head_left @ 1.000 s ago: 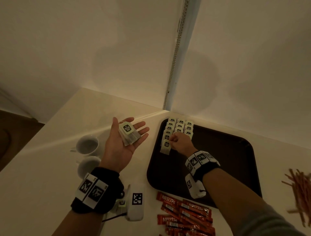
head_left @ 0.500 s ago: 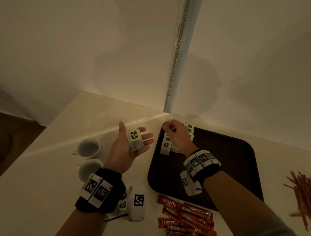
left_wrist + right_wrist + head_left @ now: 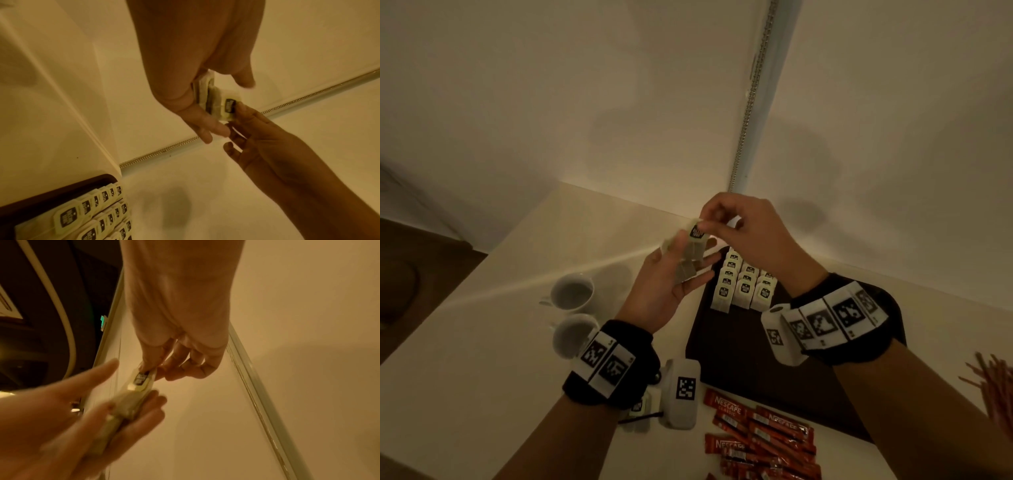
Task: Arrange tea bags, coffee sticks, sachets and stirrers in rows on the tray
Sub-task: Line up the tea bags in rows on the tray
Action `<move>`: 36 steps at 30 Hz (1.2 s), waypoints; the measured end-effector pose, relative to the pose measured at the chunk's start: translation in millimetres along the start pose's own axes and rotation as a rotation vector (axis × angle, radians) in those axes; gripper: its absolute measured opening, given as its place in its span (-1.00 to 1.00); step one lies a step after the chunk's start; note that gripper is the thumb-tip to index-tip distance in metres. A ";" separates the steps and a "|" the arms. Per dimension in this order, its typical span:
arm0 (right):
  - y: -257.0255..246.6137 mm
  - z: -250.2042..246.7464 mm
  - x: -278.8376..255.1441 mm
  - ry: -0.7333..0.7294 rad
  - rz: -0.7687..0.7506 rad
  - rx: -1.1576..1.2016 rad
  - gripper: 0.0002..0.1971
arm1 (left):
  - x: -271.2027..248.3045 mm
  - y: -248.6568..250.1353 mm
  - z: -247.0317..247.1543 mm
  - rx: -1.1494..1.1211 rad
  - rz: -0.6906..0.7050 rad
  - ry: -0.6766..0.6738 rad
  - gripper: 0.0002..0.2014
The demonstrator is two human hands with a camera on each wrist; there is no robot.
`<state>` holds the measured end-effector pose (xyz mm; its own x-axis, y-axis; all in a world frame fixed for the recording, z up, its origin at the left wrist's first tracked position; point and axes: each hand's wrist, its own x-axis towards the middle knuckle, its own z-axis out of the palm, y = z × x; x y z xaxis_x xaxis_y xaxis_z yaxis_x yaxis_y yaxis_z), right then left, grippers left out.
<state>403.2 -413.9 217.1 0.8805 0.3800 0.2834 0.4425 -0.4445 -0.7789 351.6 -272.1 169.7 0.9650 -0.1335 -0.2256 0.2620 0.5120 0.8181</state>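
Observation:
My left hand [image 3: 671,274] is held palm up above the counter, just left of the dark tray [image 3: 722,359]. A small stack of tea bags [image 3: 688,267] lies on its straight fingers, thumb alongside. My right hand [image 3: 705,222] has reached across and pinches the top tea bag [image 3: 697,233] by its labelled end, between thumb and forefinger. The left wrist view shows the same pinch on this tea bag [image 3: 228,105]; so does the right wrist view [image 3: 141,379]. Three rows of tea bags [image 3: 743,287] lie overlapped in the tray's far left corner.
Two white cups [image 3: 571,293] stand on the counter left of the tray. Red coffee sticks [image 3: 763,435] lie in a loose pile in front of it. Wooden stirrers [image 3: 996,387] lie at the right edge. Walls meet close behind the tray.
My right hand has left the rows on the tray and moved up and left to the stack. My left hand has come right, towards the tray, with the stack.

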 end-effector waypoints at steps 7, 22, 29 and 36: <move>-39.5 -21.7 7.0 0.036 -0.123 -0.017 -0.95 | -2.1 2.8 13.8 -0.107 0.222 0.040 -0.72; -67.7 -29.3 19.3 0.013 -0.103 -0.316 -0.88 | -12.9 6.3 34.1 -0.264 0.096 -0.025 -0.79; -69.7 -32.0 16.7 0.020 -0.102 -0.382 -0.85 | -14.5 6.5 37.9 -0.298 0.080 -0.007 -0.81; -62.1 -33.3 12.2 0.076 -0.062 -0.279 -0.89 | -14.3 5.7 34.8 -0.275 0.094 0.012 -0.82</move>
<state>392.1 -408.7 287.6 0.8559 0.3562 0.3750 0.5162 -0.6320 -0.5780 339.5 -296.8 196.0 0.9845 -0.0653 -0.1629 0.1581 0.7328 0.6618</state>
